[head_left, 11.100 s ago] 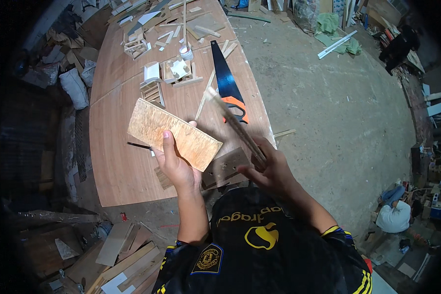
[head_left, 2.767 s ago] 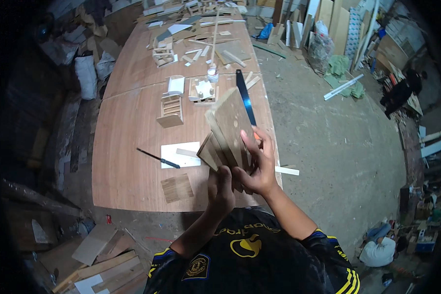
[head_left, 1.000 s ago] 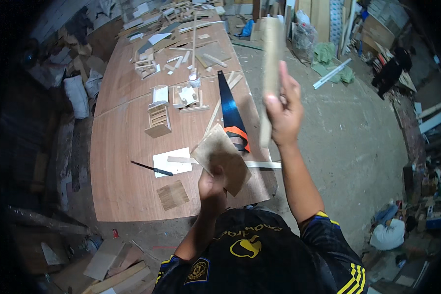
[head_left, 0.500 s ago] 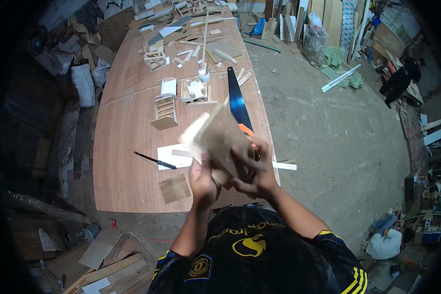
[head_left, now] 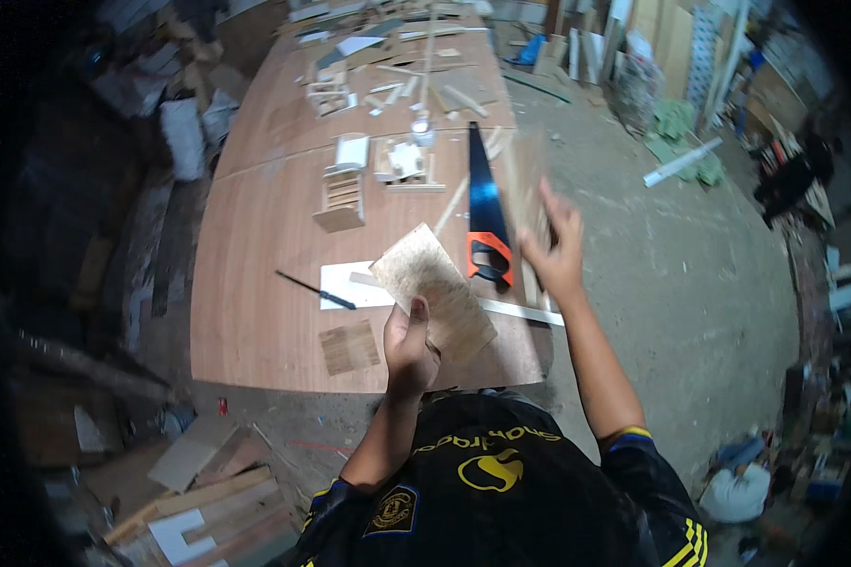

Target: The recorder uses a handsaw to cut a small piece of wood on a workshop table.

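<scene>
My left hand (head_left: 412,352) grips a flat rectangular wooden board (head_left: 437,291), its thumb on top, over the near part of the table. Out by the table's right edge, my right hand (head_left: 560,248) has its thumb and fingers around a thin wooden panel (head_left: 523,184), blurred by motion. Between the two hands lies a handsaw (head_left: 483,194) with a dark blade and an orange and black handle. Left of the held board are a white sheet (head_left: 336,286), a slim black tool (head_left: 316,290) and a small square wooden piece (head_left: 350,348).
Small wooden furniture-like models (head_left: 342,197) stand mid-table beside a small jar (head_left: 422,130). Several wood offcuts (head_left: 407,90) cover the far end of the table (head_left: 246,274). Planks (head_left: 208,515) lie on the floor at the lower left; sacks and boards line the room.
The wooden pieces held together have come apart. My right hand has carried the panel right and away, while my left hand keeps the board. The saw's handle is now uncovered.
</scene>
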`<state>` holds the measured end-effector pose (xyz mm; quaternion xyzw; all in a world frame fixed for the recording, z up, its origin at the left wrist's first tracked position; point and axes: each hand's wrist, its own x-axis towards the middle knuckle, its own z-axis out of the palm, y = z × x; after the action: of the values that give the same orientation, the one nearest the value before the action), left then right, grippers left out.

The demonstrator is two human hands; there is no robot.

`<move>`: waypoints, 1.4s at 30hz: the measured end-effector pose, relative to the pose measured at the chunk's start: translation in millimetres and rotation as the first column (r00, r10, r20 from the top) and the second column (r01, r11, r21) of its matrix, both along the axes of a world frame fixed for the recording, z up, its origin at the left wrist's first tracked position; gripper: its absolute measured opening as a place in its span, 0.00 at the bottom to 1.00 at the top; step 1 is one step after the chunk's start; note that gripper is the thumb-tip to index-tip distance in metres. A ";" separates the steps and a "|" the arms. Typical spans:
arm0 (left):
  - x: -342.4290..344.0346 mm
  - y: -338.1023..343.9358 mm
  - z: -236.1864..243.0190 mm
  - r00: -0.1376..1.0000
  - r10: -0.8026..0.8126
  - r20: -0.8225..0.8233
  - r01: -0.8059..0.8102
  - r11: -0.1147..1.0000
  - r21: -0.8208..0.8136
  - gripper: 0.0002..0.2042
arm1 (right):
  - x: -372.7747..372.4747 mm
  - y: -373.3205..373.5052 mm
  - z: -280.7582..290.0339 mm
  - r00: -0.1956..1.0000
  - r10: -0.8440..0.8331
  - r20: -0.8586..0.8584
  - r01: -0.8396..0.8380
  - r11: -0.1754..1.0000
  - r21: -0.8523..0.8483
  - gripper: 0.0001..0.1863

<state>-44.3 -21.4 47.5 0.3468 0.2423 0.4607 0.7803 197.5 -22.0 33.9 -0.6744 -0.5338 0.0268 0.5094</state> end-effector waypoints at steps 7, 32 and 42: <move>-21.9 10.0 1.7 0.967 0.235 0.103 -0.227 0.971 -0.079 0.22 | -86.9 -83.2 -185.2 0.839 0.501 0.214 -0.198 0.646 -0.737 0.42; -43.9 4.6 9.8 0.846 0.514 -0.146 -0.516 0.856 0.022 0.28 | -10.2 -81.9 -256.2 0.858 0.344 0.381 0.069 0.659 -0.749 0.19; -34.8 20.5 -2.5 0.775 0.625 -0.087 -0.617 0.780 0.103 0.23 | -17.7 -119.8 -164.1 0.970 0.134 -0.201 -0.227 0.793 -0.566 0.17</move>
<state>-79.1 -0.9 45.0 0.3000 0.3722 0.6794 0.5567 179.8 -141.8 -130.2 -0.7401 -0.5215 0.2891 0.3111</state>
